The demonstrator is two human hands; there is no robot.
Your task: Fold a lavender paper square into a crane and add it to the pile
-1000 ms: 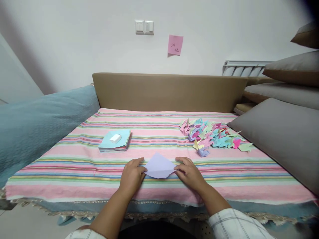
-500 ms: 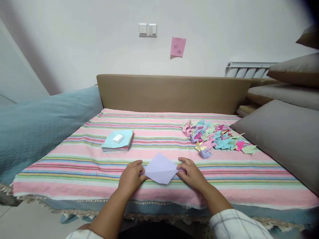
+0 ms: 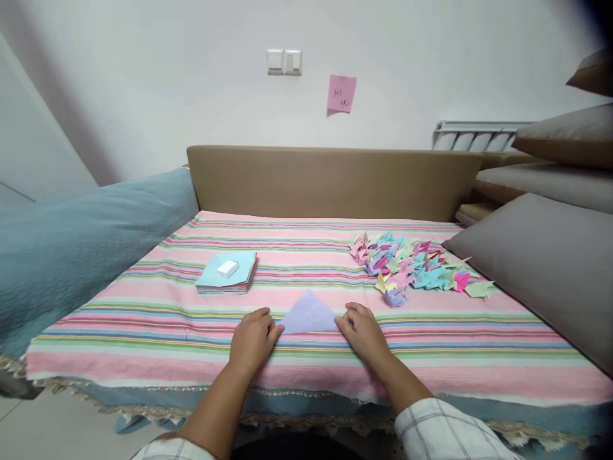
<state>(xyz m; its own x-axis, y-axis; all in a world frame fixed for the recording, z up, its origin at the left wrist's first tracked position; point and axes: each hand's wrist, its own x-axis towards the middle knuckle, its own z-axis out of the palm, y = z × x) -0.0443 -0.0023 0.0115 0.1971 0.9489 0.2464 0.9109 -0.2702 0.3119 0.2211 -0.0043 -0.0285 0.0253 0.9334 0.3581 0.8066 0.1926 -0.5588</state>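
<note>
Left hand: the left hand lies low over the cloth, fingers curled forward, thumb tip at the near left corner of the paper; whether a finger closes under that corner I cannot tell.
Right hand: the right hand roughly mirrors it, fingers bent, thumb tip at the paper's right corner; pinch or mere press, again cannot tell.
Lavender paper: the lavender paper lies between the two hands, folded to a triangle, peak pointing away from the person, long edge toward them.
Paper stack: beyond the left hand and a little to its left, the paper stack, pale blue sheet on top, other colours along its side.
White block: the small white block rests on that top sheet (looks like a plug adapter).
Folded pieces: the many-coloured heap of folded pieces spreads beyond and right of the right hand; a lavender one is nearest to it.
Support: striped cloth under both hands, pink with multicoloured bands.
Surroundings: grey cushion well right of the right hand; brown backrest beyond both hands; pink note on the wall above, with handwriting.
</note>
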